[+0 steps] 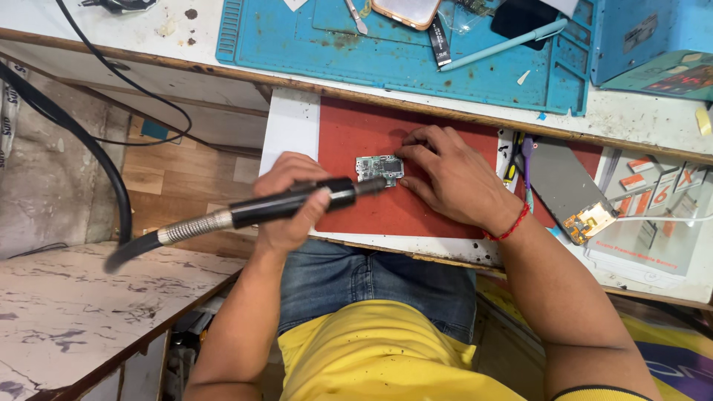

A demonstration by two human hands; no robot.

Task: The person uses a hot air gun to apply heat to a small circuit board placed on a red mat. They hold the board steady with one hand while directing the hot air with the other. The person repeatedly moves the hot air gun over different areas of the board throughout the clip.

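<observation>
- The left hand (286, 204) is gripping a black rotary handpiece (297, 200), its tip touching a small green circuit board (379, 170).
- The right hand (453, 182) is pressing fingertips (407, 152) on the board's right edge, fingers bent.
- The board is lying on a red mat (371, 134).
- Farther off, a blue work mat (386, 44) is sitting on a worn white bench (639, 119).

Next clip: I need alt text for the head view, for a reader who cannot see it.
Seen from above, a person's left hand holds a black rotary handpiece with its tip on a small circuit board, which the right hand steadies on a red mat. A blue work mat lies on the bench beyond.
</observation>
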